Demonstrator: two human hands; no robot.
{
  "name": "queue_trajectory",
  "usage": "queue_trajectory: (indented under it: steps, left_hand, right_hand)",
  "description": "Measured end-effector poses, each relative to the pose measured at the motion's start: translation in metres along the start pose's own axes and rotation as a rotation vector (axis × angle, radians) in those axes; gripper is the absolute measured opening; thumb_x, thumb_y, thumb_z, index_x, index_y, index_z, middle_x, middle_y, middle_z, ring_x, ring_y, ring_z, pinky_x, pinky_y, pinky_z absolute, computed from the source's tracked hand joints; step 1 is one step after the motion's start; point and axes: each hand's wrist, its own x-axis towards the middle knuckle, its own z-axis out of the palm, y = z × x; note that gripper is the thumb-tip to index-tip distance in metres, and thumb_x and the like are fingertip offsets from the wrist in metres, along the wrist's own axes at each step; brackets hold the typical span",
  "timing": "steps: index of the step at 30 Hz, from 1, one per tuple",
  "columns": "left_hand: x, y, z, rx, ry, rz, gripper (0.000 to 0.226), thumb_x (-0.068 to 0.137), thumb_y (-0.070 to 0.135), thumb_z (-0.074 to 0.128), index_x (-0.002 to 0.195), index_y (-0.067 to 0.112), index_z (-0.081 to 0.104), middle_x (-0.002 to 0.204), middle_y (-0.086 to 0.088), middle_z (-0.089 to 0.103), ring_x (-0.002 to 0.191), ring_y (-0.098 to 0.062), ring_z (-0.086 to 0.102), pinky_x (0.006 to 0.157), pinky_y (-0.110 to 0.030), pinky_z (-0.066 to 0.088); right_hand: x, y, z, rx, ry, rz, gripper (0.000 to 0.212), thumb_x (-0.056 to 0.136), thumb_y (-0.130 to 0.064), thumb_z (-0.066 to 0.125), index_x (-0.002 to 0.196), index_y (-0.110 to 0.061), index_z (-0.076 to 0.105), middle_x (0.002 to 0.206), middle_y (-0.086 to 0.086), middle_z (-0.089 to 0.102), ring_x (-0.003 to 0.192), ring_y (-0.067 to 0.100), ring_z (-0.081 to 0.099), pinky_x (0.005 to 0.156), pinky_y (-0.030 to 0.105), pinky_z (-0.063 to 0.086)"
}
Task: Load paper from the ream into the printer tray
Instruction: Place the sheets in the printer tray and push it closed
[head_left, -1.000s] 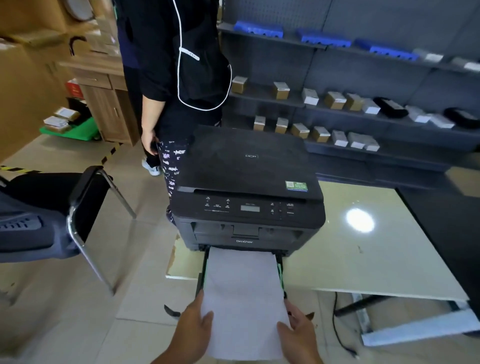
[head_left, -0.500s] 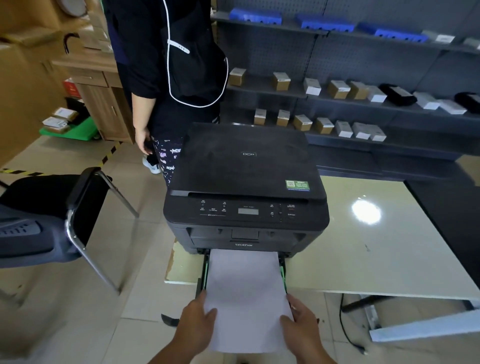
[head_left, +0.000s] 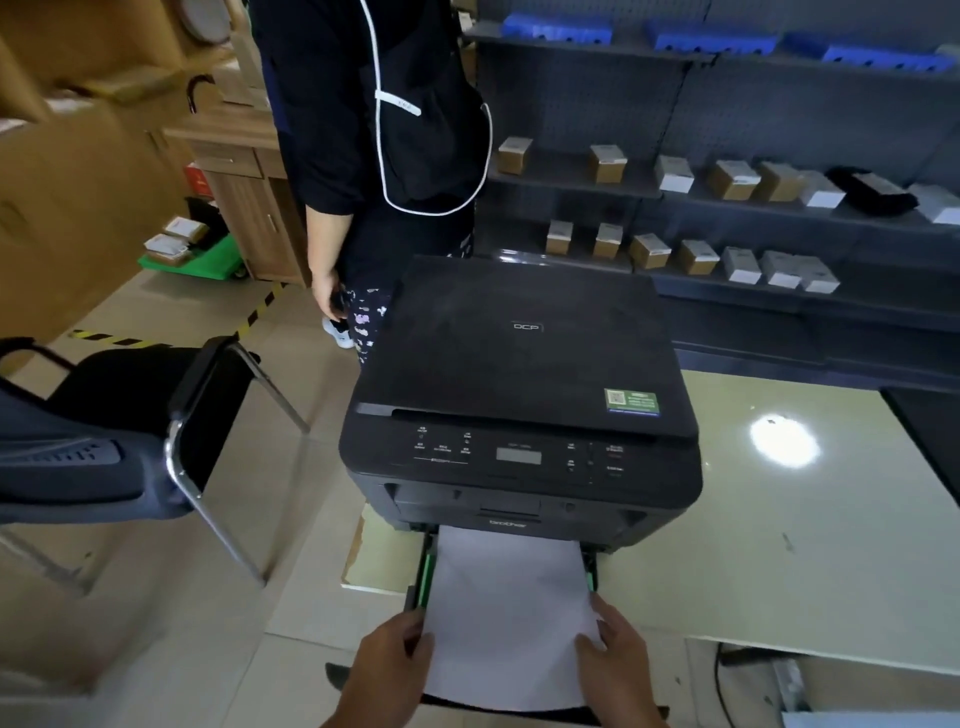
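Both hands are gripping the white paper stack (head_left: 509, 618) by its edges, left hand (head_left: 387, 670) and right hand (head_left: 615, 660), fingers curled on it. It's sitting in the pulled-out tray (head_left: 422, 571) in front of the Brother printer (head_left: 519, 415). The near end looks like it's overhanging, so it could be bowing, skewing past the green guides, and jamming.

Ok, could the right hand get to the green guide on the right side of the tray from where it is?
Probably yes. The right hand rests on the paper edge just below the green guide, with nothing between them.
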Motion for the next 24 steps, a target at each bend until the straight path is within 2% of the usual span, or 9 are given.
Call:
queue_trajectory:
  steps: [2, 4, 6, 7, 10, 14, 16, 19, 24]
  left_hand:
    - [0.003, -0.003, 0.0, -0.008, 0.041, -0.014, 0.025, 0.081, 0.011, 0.066, 0.104, 0.02, 0.071, 0.095, -0.004, 0.074, 0.085, -0.014, 0.066, 0.083, -0.022, 0.047]
    - [0.006, -0.006, -0.003, -0.003, 0.049, -0.006, 0.038, 0.081, 0.008, 0.064, 0.086, 0.045, 0.072, 0.089, -0.004, 0.075, 0.079, -0.015, 0.068, 0.08, -0.021, 0.05]
    - [0.014, -0.017, -0.001, 0.001, 0.112, -0.016, 0.061, 0.079, 0.008, 0.064, 0.062, 0.066, 0.059, 0.075, 0.005, 0.073, 0.066, -0.005, 0.067, 0.069, -0.013, 0.05]
    - [0.016, -0.022, 0.0, 0.008, 0.151, -0.014, 0.063, 0.077, 0.008, 0.065, 0.058, 0.068, 0.056, 0.067, 0.011, 0.071, 0.059, 0.0, 0.065, 0.063, -0.009, 0.048]
    - [0.012, -0.024, -0.007, 0.003, 0.194, -0.008, 0.051, 0.077, 0.007, 0.066, 0.062, 0.055, 0.062, 0.064, 0.015, 0.07, 0.05, -0.001, 0.063, 0.059, -0.013, 0.05]
    - [0.01, -0.021, -0.015, -0.019, 0.147, 0.007, 0.031, 0.083, 0.011, 0.062, 0.082, 0.041, 0.067, 0.076, 0.006, 0.072, 0.061, -0.004, 0.064, 0.059, -0.008, 0.047]
    - [0.013, -0.022, -0.014, -0.03, 0.147, 0.009, 0.025, 0.083, 0.012, 0.063, 0.084, 0.035, 0.069, 0.076, 0.005, 0.072, 0.066, -0.003, 0.064, 0.059, -0.006, 0.046]
    - [0.015, -0.02, -0.012, -0.047, 0.18, 0.038, 0.025, 0.084, 0.01, 0.063, 0.084, 0.035, 0.066, 0.082, 0.005, 0.07, 0.072, -0.001, 0.063, 0.06, -0.007, 0.047]
    - [0.025, -0.012, -0.005, -0.128, 0.192, 0.047, 0.038, 0.082, -0.001, 0.06, 0.09, 0.036, 0.062, 0.091, -0.006, 0.068, 0.073, -0.015, 0.064, 0.062, -0.011, 0.049]
  right_hand:
    - [0.005, -0.003, 0.003, -0.005, -0.008, -0.033, 0.049, 0.085, 0.015, 0.048, 0.128, -0.005, 0.058, 0.119, 0.018, 0.067, 0.096, 0.026, 0.058, 0.094, 0.03, 0.042]
    - [0.01, -0.005, 0.007, -0.019, -0.017, -0.076, 0.05, 0.084, 0.014, 0.046, 0.123, -0.013, 0.062, 0.114, 0.014, 0.069, 0.095, 0.027, 0.06, 0.092, 0.031, 0.045]
    - [0.016, -0.007, 0.009, -0.04, -0.01, -0.109, 0.051, 0.085, 0.012, 0.045, 0.125, -0.016, 0.06, 0.113, 0.007, 0.066, 0.098, 0.026, 0.059, 0.094, 0.031, 0.044]
    - [0.02, -0.008, 0.011, -0.045, -0.005, -0.116, 0.053, 0.086, 0.011, 0.044, 0.13, -0.016, 0.057, 0.116, 0.006, 0.064, 0.101, 0.025, 0.058, 0.096, 0.031, 0.043]
    - [0.03, -0.008, 0.021, -0.097, 0.03, -0.158, 0.057, 0.086, 0.01, 0.042, 0.135, -0.019, 0.053, 0.128, 0.007, 0.062, 0.109, 0.026, 0.058, 0.099, 0.033, 0.042]
    - [0.03, -0.007, 0.032, -0.148, 0.094, -0.174, 0.057, 0.087, 0.007, 0.043, 0.136, -0.02, 0.053, 0.127, 0.007, 0.063, 0.098, 0.022, 0.056, 0.09, 0.028, 0.041]
    - [0.026, -0.005, 0.034, -0.152, 0.093, -0.178, 0.057, 0.089, 0.006, 0.044, 0.14, -0.019, 0.048, 0.131, 0.009, 0.061, 0.106, 0.028, 0.058, 0.092, 0.027, 0.04]
    - [0.021, -0.004, 0.035, -0.245, 0.038, -0.213, 0.056, 0.092, 0.0, 0.05, 0.145, -0.017, 0.04, 0.131, 0.005, 0.056, 0.118, 0.033, 0.055, 0.098, 0.031, 0.041]
    - [0.02, 0.007, 0.003, -0.4, 0.264, -0.348, 0.042, 0.081, -0.017, 0.073, 0.121, -0.011, 0.061, 0.116, 0.01, 0.058, 0.098, 0.027, 0.058, 0.089, 0.043, 0.053]
